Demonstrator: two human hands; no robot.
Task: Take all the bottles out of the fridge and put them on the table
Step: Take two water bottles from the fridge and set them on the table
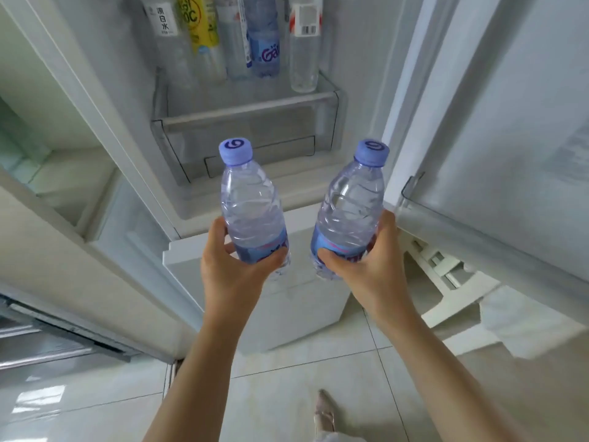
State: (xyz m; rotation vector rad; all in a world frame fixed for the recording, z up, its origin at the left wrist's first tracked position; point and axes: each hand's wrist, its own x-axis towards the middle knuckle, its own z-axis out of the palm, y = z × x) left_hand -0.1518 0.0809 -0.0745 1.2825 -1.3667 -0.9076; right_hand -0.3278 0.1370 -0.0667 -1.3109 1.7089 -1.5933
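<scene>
Nearest, at the bottom edge, a pale pointed shoe (324, 413) shows on the glossy floor tiles (287, 397), its heel cut off by the frame. Two bare forearms reach up from there. The left hand (236, 266) grips a clear water bottle (250, 205) low on its body, thumb across the blue label and the fingers (231, 248) curled round the far side, mostly hidden behind the plastic. The right hand (366, 260) grips a second water bottle (350, 202) the same way, thumb pressed on the label. Both bottles have lilac caps with a swirl mark, stand close to upright with a slight lean, and are held apart from each other in front of the open fridge. Their label print is covered by the thumbs and cannot be read.

Behind them hangs a clear door bin (245, 122), with nothing visible inside it. Farther up, on a higher door shelf (325, 87), five more bottles stand in a row, their tops cut off by the frame: a clear bottle with a white label (165, 30), a yellow-labelled bottle (200, 27), a clear one half hidden (232, 43), a blue bottle (264, 46) and a clear bottle with a barcode label (304, 49). To the left the fridge interior (47, 173) is washed out and hard to make out.
</scene>
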